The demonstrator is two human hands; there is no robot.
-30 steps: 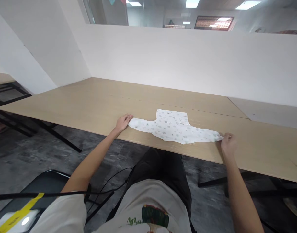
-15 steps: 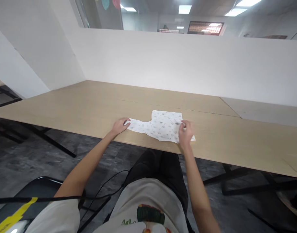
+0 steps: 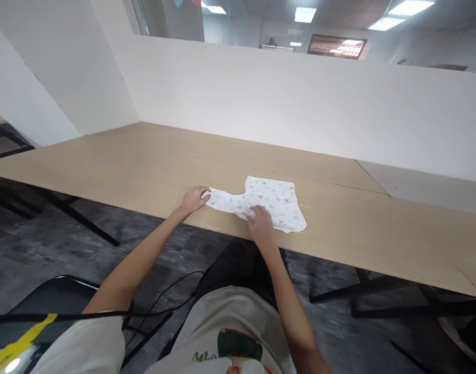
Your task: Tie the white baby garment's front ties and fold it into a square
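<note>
White cloth (image 3: 272, 195) with small dark prints lies on the tan table (image 3: 358, 228) in the head view, close to its near edge; the prints are too small to make out. On the person's grey shirt (image 3: 238, 304), green lettering (image 3: 201, 357) starts with what looks like an M, the rest unreadable, beside a dark green printed patch (image 3: 240, 344). Dark marks on the yellow band (image 3: 23, 340) at lower left cannot be read.

The cloth spreads between and beyond the hands: the left hand (image 3: 194, 199) touches the tip of its narrow sleeve, thumb and fingers curved with little gap. The right hand (image 3: 262, 226) is over the near edge of the wider body, fingers curled and blurred; whether either hand pinches the fabric, I cannot tell.
</note>
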